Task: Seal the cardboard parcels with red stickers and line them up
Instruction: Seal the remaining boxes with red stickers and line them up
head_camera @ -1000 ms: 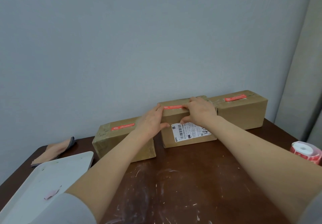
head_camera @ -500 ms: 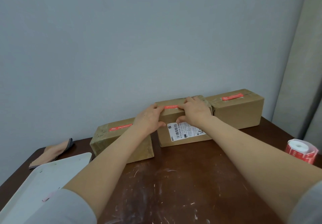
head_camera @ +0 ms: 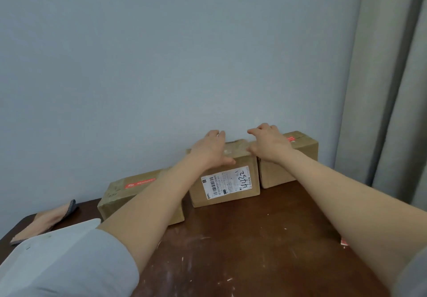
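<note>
Left hand (head_camera: 209, 151) palm down on the left end of the middle parcel's (head_camera: 236, 150) top, fingers straight and reaching to the back edge, thumb splayed along the front top edge; pressing, not gripping. Right hand (head_camera: 269, 144) over the right end of the same parcel, by the seam with the right parcel (head_camera: 277, 174): fingers loosely arched and raised, forefinger pointing left, thumb down at the middle parcel's top right corner; nothing held, finger contact with the cardboard impossible to tell through the blur. Top face between the two hands smeared by motion. On the middle parcel's front, a white shipping label (head_camera: 227, 184) with barcode and handwritten digits. Middle parcel at the far edge of the surface (head_camera: 254, 239), close to the wall (head_camera: 161, 65). Right parcel just beside it, toward the far right corner, a red sticker (head_camera: 290, 139) on top half hidden by the right hand. Left parcel (head_camera: 120, 195) also along the far edge but a little nearer the front, right end hidden behind the left forearm, a second red sticker (head_camera: 139, 182) lengthwise on top. Near the left edge, a white tray (head_camera: 69, 229) and, beyond it, a tan cloth (head_camera: 46, 222) with a dark rim. At the right edge, a small red thing (head_camera: 344, 241) just showing behind the right forearm. Grey curtain (head_camera: 392, 88) right of the wall
</note>
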Motion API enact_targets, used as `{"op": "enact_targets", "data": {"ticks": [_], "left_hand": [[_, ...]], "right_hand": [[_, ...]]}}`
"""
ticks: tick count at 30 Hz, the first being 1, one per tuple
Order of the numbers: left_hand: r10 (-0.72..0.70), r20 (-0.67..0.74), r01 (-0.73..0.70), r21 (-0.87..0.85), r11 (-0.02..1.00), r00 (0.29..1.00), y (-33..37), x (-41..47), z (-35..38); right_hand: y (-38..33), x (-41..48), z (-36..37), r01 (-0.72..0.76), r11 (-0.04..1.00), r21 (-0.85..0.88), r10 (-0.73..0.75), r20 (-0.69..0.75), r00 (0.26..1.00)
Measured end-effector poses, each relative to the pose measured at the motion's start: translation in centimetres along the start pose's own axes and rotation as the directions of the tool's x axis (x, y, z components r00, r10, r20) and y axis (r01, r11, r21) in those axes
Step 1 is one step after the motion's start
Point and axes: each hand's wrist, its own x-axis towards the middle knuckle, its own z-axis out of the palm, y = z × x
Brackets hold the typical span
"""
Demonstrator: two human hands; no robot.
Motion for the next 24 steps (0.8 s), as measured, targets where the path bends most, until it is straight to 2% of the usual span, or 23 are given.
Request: {"op": "enact_targets", "data": {"ticks": [5,9,15,19,24], "left_hand": [[0.178,-0.046,-0.178,-0.014,0.984,0.983,6.3,2.2,1.2],[0.233,-0.015,-0.233,0.037,0.972,0.972,9.6,4.2,3.1],[0.179,0.052,-0.182,0.063,0.981,0.983,11.0,6.4,5.1],[0.130,0.072,-0.138,0.120,0.983,0.989,10.9,7.1,5.6],[0.167,0.043,-0.171,0.142,0.975,0.985,10.5,7.2,5.9]], "right_hand": [[6.5,0.0,-1.9,-0.248,0.968,0.032,0.250,-0.045,0.967],[9.7,-0.1,-1.3,-0.343,0.939,0.020,0.342,0.017,0.939],[10.7,0.3,-0.1,-0.337,0.941,0.046,0.329,0.122,0.936],[10.8,0.3,-0.1,-0.308,0.948,-0.079,0.313,0.055,0.948],[10.1,0.3,-0.1,-0.253,0.925,-0.282,0.276,0.043,0.960]]}}
